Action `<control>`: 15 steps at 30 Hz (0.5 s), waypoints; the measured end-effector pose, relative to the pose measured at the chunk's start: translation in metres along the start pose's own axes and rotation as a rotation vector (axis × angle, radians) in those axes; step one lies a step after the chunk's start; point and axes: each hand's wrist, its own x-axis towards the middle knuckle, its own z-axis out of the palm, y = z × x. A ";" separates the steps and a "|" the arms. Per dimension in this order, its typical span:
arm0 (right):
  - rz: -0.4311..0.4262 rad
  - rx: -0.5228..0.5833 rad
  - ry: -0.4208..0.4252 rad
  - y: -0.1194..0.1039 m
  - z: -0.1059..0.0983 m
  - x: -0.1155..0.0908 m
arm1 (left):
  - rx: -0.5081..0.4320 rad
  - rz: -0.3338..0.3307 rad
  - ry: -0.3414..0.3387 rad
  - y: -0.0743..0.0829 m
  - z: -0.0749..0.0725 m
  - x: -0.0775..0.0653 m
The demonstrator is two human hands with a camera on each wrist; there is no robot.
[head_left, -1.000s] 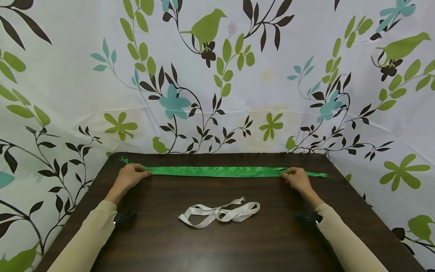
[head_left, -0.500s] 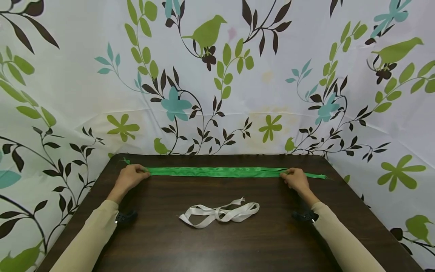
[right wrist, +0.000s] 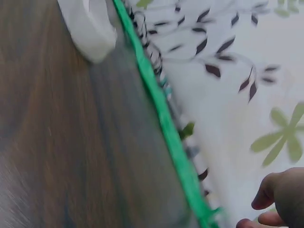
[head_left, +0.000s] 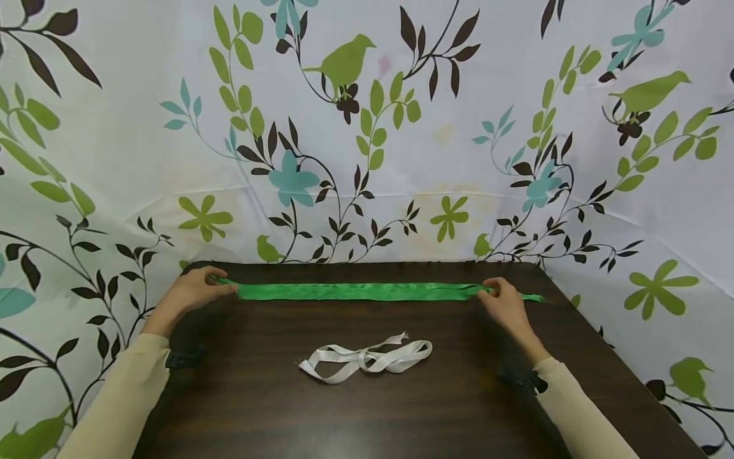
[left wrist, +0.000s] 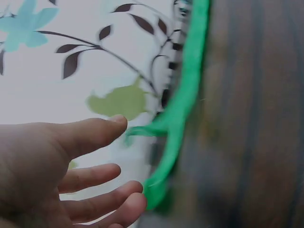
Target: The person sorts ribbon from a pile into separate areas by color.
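Note:
A green ribbon (head_left: pixel 355 292) lies stretched from side to side along the far part of the dark table, with loose tails at both ends. My left hand (head_left: pixel 197 290) is at its left end; in the left wrist view the thumb and fingers are spread, fingertips right at the ribbon's tails (left wrist: pixel 156 187). At the right end is my right hand (head_left: pixel 504 303), its thumb and fingers parted beside the ribbon (right wrist: pixel 173 137) in the right wrist view. Between the arms, nearer to me, a white ribbon (head_left: pixel 367 360) lies in loose loops.
The brown wood-grain table (head_left: pixel 367 421) ends just beyond the green ribbon. Behind it hangs a white cloth (head_left: pixel 401 223) printed with leaves, flowers and birds. Dark bands (head_left: pixel 185 359) sit at both wrists.
My left hand has moved left and its fingers have come off the green ribbon. My right hand has loosened its fingers from the other end. Both ribbons lie as before.

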 end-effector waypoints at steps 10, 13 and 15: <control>-0.161 0.033 -0.177 -0.047 -0.016 -0.032 | 0.045 0.135 0.094 0.016 -0.015 -0.009; -0.239 0.049 -0.223 -0.059 -0.015 -0.041 | 0.053 0.197 0.133 0.035 -0.004 -0.014; -0.305 0.044 -0.245 -0.066 -0.013 -0.045 | 0.045 0.244 0.157 0.050 0.006 -0.018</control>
